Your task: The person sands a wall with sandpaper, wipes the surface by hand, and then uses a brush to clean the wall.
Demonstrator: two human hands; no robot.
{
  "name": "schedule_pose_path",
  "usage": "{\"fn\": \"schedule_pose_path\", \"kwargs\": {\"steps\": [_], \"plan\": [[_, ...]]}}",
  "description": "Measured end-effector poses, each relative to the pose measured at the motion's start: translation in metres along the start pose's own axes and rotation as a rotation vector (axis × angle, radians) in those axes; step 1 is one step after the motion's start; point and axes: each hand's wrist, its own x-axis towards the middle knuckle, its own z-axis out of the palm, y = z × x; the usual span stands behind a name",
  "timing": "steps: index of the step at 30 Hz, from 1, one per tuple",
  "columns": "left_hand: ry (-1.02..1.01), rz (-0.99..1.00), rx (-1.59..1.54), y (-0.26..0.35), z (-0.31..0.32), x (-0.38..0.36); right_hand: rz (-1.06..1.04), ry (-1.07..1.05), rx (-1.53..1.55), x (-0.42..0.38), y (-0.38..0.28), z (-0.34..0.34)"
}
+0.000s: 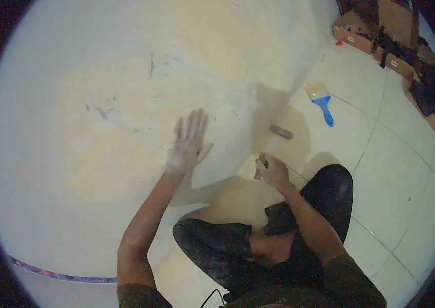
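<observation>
My left hand [189,141] lies flat against the pale wall [140,169], fingers stretched out and dusted white. Yellowish patches, grey marks and scratches show on the wall around it. Lower right, near the foot of the wall, my right hand [275,171] is closed round a small reddish-brown piece [258,175]; its end pokes out below the fingers, and I cannot tell its kind. Just above that hand, a brown block [281,132] rests on the tiled floor. A wide paintbrush [322,105] with a blue handle and pale bristles lies farther to the right.
Open cardboard boxes [394,64] holding dark items stand at the upper right. My bent legs [330,192] in dark trousers take up the lower middle, above the floor tiles [376,169]. A patterned strip [58,275] crosses the lower left of the wall.
</observation>
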Motion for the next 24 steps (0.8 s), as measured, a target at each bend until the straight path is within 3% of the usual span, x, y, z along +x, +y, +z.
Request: {"fn": "schedule_pose_path", "kwargs": {"steps": [3, 5, 7, 9, 13, 14, 15, 18, 20, 22, 24], "plan": [[-0.278, 0.433, -0.189, -0.015, 0.024, -0.017, 0.080, 0.020, 0.015, -0.008, -0.024, -0.002], [-0.300, 0.606, -0.237, -0.033, 0.021, -0.020, 0.056, 0.022, 0.037, -0.009, -0.029, -0.004], [-0.051, 0.608, -0.068, -0.057, -0.038, -0.001, -0.072, -0.007, 0.064, -0.005, -0.013, 0.015], [0.121, 0.560, 0.006, -0.086, -0.101, 0.007, -0.012, -0.132, 0.132, -0.022, -0.061, -0.015], [0.074, 0.451, -0.238, -0.105, -0.186, 0.011, -0.057, -0.128, -0.011, -0.023, -0.066, -0.001], [-0.102, 0.424, -0.693, -0.104, -0.185, 0.013, -0.054, -0.143, -0.002, -0.024, -0.079, -0.010], [-0.027, 0.456, -0.575, -0.099, -0.182, 0.007, -0.047, -0.166, -0.001, -0.030, -0.087, -0.013], [0.092, 0.539, -0.353, -0.081, -0.160, -0.013, -0.174, -0.095, 0.002, -0.007, -0.025, 0.021], [0.125, 0.573, -0.294, -0.065, -0.134, -0.038, -0.050, -0.217, 0.250, -0.022, -0.057, 0.010], [0.119, 0.598, -0.289, -0.039, -0.104, -0.062, -0.129, -0.245, 0.490, -0.026, -0.057, 0.009], [0.096, 0.603, -0.309, -0.009, -0.075, -0.084, -0.276, -0.062, 0.199, -0.011, -0.039, 0.010]]}}
